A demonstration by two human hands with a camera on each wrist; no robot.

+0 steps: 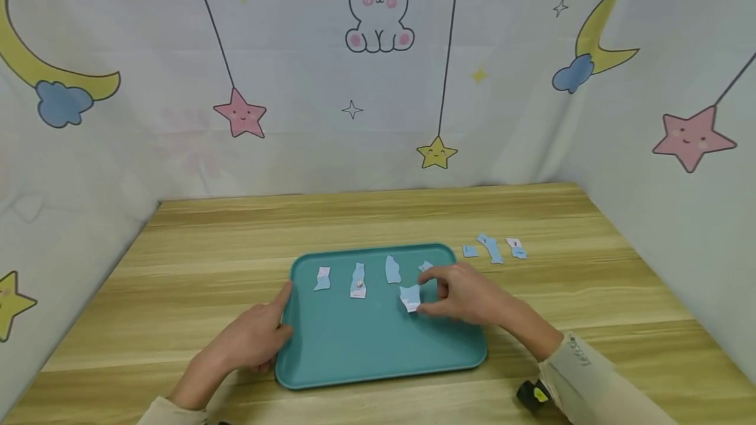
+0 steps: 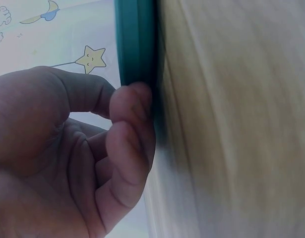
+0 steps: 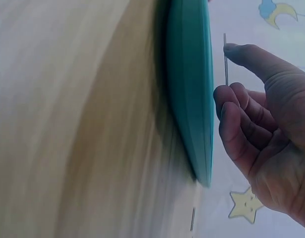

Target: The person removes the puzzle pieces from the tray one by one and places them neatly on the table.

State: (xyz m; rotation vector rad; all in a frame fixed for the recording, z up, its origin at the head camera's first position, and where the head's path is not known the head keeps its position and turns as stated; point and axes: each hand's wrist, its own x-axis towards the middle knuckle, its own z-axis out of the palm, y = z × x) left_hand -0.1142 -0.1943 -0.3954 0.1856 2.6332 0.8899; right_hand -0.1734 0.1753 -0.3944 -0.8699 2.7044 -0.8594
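Note:
My right hand (image 1: 463, 292) pinches an irregular light-blue and white piece (image 1: 410, 298), like cut card, over the right half of a teal tray (image 1: 378, 353). The right wrist view has that piece (image 3: 225, 67) edge-on between thumb and fingertips, apart from the tray's rim. At the tray's left edge, my left hand (image 1: 256, 336) grips the rim between thumb and curled fingers. Similar pieces lie in a row along the tray's far side: one small (image 1: 322, 279), one long (image 1: 358, 275), one narrow blue (image 1: 392, 269), and another (image 1: 426, 266) partly hidden behind the right hand.
Three more blue pieces, a small one (image 1: 469, 251), a long one (image 1: 491, 249) and a blue-white one (image 1: 516, 248), lie on the wooden table (image 1: 236, 235) beyond the tray's far right corner. A patterned white curtain (image 1: 319, 84) hangs behind the table.

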